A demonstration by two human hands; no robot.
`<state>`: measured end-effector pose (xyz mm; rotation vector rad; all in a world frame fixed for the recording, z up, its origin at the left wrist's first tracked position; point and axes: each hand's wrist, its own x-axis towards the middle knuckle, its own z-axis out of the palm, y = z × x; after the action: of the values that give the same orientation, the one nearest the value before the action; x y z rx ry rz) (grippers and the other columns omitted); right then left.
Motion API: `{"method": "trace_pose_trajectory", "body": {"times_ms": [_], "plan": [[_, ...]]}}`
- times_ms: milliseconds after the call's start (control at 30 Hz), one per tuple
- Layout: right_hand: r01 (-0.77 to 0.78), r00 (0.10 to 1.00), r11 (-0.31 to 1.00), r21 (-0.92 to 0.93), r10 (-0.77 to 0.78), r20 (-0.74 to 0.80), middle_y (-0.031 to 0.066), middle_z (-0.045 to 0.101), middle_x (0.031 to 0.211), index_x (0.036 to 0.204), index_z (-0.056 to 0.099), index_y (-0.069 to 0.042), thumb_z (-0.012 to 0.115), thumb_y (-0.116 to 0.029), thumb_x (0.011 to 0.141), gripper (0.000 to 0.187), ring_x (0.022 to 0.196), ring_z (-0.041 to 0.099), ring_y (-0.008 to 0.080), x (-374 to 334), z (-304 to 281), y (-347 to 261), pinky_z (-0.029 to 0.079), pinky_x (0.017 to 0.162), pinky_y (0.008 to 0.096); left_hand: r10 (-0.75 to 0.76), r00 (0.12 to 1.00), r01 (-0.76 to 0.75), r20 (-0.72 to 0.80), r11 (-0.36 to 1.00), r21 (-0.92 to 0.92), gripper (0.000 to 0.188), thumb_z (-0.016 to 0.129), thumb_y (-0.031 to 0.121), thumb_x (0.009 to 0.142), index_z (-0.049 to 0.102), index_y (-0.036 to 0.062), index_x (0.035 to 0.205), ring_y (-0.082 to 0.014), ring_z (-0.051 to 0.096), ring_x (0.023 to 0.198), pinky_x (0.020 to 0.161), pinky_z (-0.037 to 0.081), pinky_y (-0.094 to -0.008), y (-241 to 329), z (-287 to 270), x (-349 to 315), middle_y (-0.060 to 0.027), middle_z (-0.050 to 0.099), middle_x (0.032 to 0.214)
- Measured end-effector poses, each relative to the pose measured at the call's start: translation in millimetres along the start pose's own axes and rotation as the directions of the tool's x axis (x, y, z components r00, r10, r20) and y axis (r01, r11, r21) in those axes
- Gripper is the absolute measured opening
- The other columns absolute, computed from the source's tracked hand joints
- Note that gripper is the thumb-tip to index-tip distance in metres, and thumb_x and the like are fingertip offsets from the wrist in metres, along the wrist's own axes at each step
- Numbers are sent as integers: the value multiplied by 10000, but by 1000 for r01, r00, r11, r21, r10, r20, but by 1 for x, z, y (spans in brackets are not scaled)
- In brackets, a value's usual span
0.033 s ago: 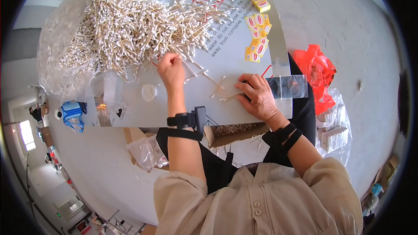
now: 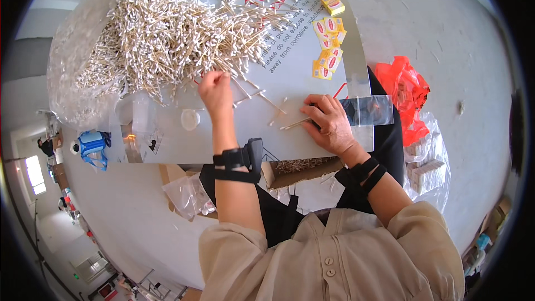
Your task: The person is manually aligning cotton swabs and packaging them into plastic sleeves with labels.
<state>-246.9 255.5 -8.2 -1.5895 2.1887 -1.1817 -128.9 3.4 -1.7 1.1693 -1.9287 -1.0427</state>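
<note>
A large heap of cotton swabs with white tips spills from a clear plastic bag at the far left of the table. At the heap's near edge, my left hand is closed with thumb and fingertips together; what is between them, if anything, is too small to make out. My right hand rests on the table near its right edge, fingers curled over a few cotton swabs whose tips stick out to the left. A dark, glossy clear-edged sleeve lies beside that hand. Several loose swabs lie between my hands.
Small yellow-and-white packets and a yellow box lie along the right edge. A round white lid-like piece is near my left forearm. Below the table are a cardboard box of swabs and, rightward, a red bag.
My left hand has shifted slightly to the left along the heap's near edge. My right hand stays in place.
</note>
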Motion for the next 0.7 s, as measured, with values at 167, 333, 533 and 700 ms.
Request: {"method": "trace_pose_trajectory", "body": {"times_ms": [167, 333, 533, 700], "plan": [[-26, 999, 1000, -12, 26, -21, 71, 565, 1086, 995, 616, -75, 704, -108, 711, 299, 1001, 546, 279, -5, -2, 6, 441, 883, 392, -367, 841, 508, 397, 788, -349, 75, 641, 18, 819, 600, 10, 757, -75, 497, 485, 428, 357, -201, 38, -19, -55, -36, 587, 636], [-23, 999, 1000, 17, 23, -25, 70, 567, 1083, 1008, 614, -68, 705, -105, 700, 324, 1001, 545, 278, -3, -1, 4, 440, 884, 389, -324, 596, 436, 734, 899, 43, 54, 625, 34, 838, 613, 22, 787, -85, 524, 525, 469, 399, -221, 48, -35, -131, -29, 602, 658], [-8, 999, 999, 36, 9, -34, 49, 572, 1067, 892, 640, -94, 711, -95, 691, 213, 953, 552, 247, -6, -2, 6, 443, 868, 372, -99, 630, 18, 770, 993, 113, 89, 599, -18, 813, 643, 6, 887, -238, 603, 693, 623, 477, -327, 41, -38, -156, -107, 596, 777], [-5, 1000, 997, 78, 7, -23, 27, 579, 1006, 766, 639, -104, 690, -74, 710, 82, 882, 550, 217, -2, -4, 3, 444, 835, 363, 38, 952, -85, 305, 986, 142, 197, 627, -60, 762, 644, 29, 937, -285, 595, 758, 685, 492, -379, 30, -28, -113, -125, 579, 871]]}}
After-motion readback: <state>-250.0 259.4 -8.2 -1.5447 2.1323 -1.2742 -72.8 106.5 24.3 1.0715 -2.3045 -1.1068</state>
